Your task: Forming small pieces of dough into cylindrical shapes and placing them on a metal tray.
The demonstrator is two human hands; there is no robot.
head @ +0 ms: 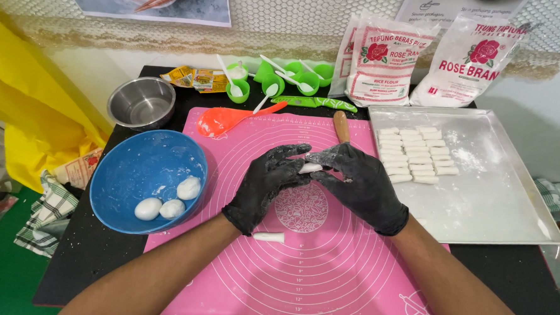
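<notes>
Blue bowl (142,170) at left of the pink mat (325,266) contains three white dough balls (172,208); steel bowl (141,101) sits behind it. Left hand (265,187) and right hand (361,183), both in black gloves, meet above mat centre, fingers curled together around a small white dough piece (310,168) pinched between them; a short dough stick (269,237) lies on the mat just below the left wrist. Metal tray (499,186) at right carries rows of cut dough sticks (415,154), two flour bags (423,60) behind it.

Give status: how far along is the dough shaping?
Done: rows of shaped dough sticks on the metal tray, one more stick on the pink mat. In hand: both hands roll a dough piece. Left: three dough balls in the blue bowl.
</notes>
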